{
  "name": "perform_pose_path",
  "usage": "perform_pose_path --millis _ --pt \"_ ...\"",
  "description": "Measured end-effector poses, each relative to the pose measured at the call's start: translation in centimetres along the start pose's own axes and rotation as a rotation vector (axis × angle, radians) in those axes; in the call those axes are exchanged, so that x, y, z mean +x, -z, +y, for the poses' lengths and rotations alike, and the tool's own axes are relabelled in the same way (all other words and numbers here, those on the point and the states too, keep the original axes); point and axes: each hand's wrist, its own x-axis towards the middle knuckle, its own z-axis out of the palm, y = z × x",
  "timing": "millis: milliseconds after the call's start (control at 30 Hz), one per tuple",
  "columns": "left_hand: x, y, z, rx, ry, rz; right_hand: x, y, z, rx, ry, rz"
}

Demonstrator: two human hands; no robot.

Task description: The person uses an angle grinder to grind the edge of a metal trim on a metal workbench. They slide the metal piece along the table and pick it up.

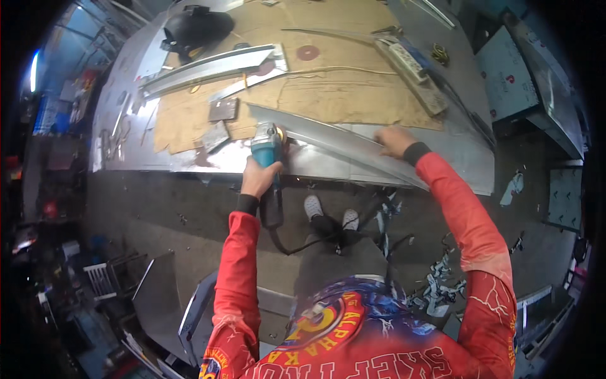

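Observation:
My left hand [257, 178] is wrapped round the blue body of an angle grinder [264, 158]. The grinder's silver head points away from me, its disc at the left end of a bent sheet-metal profile [334, 138]. That long grey profile lies slanted along the near edge of the table, running from the grinder down to the right. Toward its right part, my right hand [396, 140] grips the upper edge, with the fingertips partly hidden. A black cord [284, 249] hangs from the grinder's black rear handle toward my legs.
Brown cardboard [344, 95] covers much of the metal-topped table. On it lie another metal profile [214, 68], a reddish disc [307, 52], a long block-like bar [410, 72] and two small metal plates [223, 109]. A black welding helmet [199, 28] sits far left. Metal scraps [435, 284] litter the floor.

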Motion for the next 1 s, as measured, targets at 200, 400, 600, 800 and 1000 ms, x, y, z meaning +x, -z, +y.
perform_pose_path --millis 200,400,600,800,1000 --pt "-3.8 -2.6 1.0 0.217 -0.114 -0.066 0.5 0.1 0.2 0.098 -0.019 -0.041" --pt "-1.5 -0.6 0.0 0.168 -0.072 -0.049 0.4 0.1 0.1 0.075 -0.016 -0.046" --pt "1.5 3.8 -1.2 0.034 0.096 0.019 0.6 0.1 -0.6 0.112 0.017 -0.001" --pt "-1.4 -0.7 0.9 0.29 -0.067 -0.117 -0.2 -0.7 0.9 0.13 0.027 0.029" --pt "3.3 5.3 -3.9 -0.074 0.012 0.038 0.9 0.1 -0.3 0.099 0.002 -0.033"
